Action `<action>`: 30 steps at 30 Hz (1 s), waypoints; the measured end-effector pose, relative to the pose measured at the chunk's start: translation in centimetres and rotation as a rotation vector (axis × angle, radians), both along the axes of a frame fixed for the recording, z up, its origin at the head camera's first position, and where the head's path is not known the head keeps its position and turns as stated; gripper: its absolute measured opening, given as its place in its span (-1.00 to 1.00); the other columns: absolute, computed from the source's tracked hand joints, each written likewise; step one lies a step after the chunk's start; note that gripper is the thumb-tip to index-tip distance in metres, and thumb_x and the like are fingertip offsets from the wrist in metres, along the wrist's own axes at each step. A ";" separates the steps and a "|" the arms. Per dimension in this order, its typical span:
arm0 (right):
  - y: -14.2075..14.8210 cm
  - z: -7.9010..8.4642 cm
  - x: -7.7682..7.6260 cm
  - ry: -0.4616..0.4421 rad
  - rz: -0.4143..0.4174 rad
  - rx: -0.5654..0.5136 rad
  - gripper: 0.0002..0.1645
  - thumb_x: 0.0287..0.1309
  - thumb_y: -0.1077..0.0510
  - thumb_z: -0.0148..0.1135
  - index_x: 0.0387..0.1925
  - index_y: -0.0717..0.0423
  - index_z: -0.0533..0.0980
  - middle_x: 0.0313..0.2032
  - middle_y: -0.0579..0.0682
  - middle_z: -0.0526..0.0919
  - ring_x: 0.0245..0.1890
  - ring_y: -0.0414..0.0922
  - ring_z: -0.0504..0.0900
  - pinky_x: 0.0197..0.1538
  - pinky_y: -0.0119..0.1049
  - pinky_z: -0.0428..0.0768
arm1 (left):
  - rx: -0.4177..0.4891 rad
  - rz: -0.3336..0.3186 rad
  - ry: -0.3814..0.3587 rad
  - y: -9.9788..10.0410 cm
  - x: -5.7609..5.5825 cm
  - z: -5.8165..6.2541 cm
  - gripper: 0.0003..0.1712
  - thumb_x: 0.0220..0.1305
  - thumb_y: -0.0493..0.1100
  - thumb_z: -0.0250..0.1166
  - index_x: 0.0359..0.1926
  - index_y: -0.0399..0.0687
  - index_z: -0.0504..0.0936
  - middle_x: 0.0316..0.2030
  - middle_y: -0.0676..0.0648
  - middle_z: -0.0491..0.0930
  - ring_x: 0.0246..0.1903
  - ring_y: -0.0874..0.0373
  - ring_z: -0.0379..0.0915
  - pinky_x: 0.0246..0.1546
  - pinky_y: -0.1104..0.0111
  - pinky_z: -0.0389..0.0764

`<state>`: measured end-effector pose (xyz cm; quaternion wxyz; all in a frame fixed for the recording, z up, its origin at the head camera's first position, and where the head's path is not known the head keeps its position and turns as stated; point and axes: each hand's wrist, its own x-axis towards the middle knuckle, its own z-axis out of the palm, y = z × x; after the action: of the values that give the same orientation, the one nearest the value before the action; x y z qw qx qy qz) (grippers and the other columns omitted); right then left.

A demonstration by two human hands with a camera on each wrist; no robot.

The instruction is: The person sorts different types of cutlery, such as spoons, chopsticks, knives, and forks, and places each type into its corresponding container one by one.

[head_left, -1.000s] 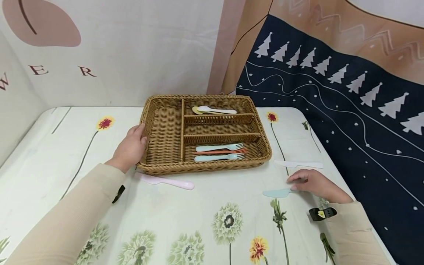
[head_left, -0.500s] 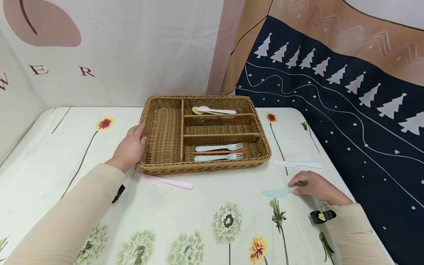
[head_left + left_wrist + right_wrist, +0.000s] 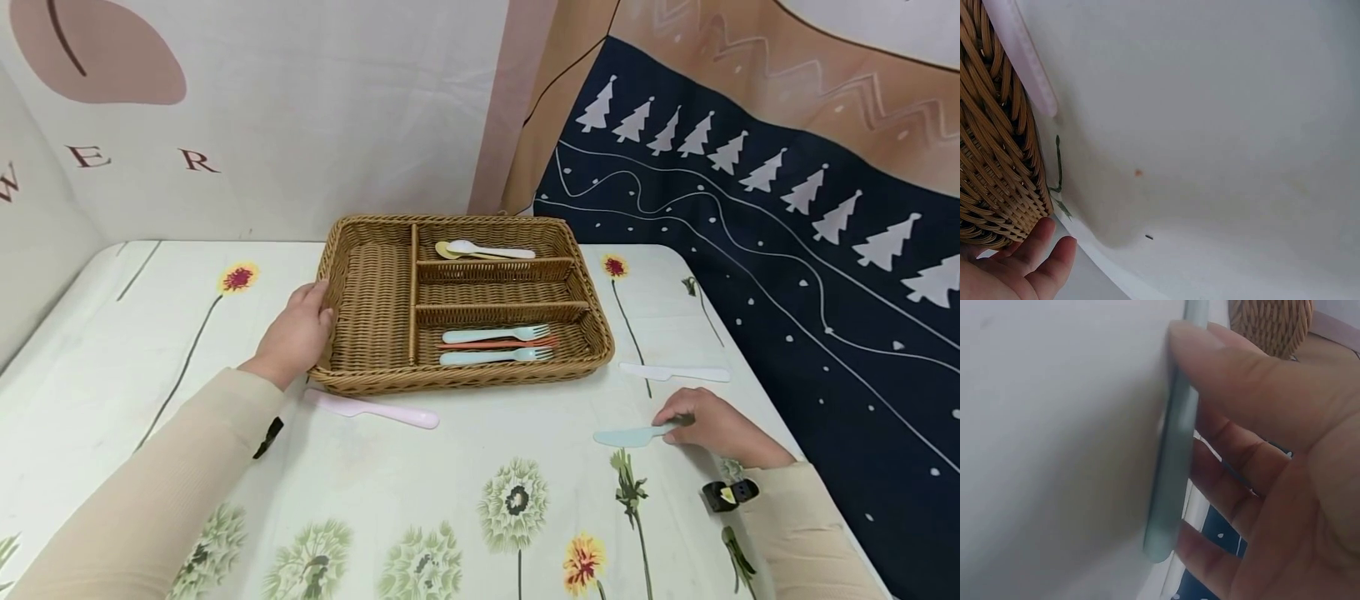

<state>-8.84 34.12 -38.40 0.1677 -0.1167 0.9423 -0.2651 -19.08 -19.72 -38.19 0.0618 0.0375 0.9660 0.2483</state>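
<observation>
A brown wicker cutlery basket (image 3: 375, 379) with compartments stands at the back of the table. My left hand (image 3: 294, 335) grips its left wall at the rim; in the left wrist view, fingertips (image 3: 1063, 253) show beside the weave. At the right, my right hand (image 3: 716, 427) pinches the handle of a pale mint-green table knife (image 3: 626, 437), its blade pointing left. The right wrist view shows thumb and fingers on either side of the mint knife's handle (image 3: 1172, 462), close over the tablecloth. A pink knife (image 3: 393, 414) lies before the basket, and a white knife (image 3: 690, 373) behind my right hand.
In the basket's front right compartment lie two mint forks (image 3: 487, 335) with an orange utensil (image 3: 480, 344) between them. The back right compartment has a white spoon (image 3: 495, 251) over a yellow one (image 3: 444, 249). Fabric walls (image 3: 337, 108) stand behind the flowered table.
My right hand has shifted slightly, and its fingers have closed further on the mint knife's handle. The left hand and the basket stay where they were.
</observation>
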 end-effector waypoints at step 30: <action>0.1 0.2 0.4 -0.094 -0.028 -0.077 -0.86 0.07 0.30 0.36 -0.27 0.16 0.62 -0.32 -0.07 0.62 -0.38 -0.28 0.43 -0.33 -0.45 0.48 | 0.005 0.005 -0.003 0.0 0.0 0.1 -0.35 0.55 -0.17 -0.27 0.50 -0.31 -0.23 0.42 -0.44 -0.12 0.31 -0.44 0.04 0.27 -0.21 0.23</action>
<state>-8.44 34.25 -38.24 0.2034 -0.0973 0.9240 -0.3088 -19.03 -19.70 -38.10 0.0625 0.0352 0.9654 0.2509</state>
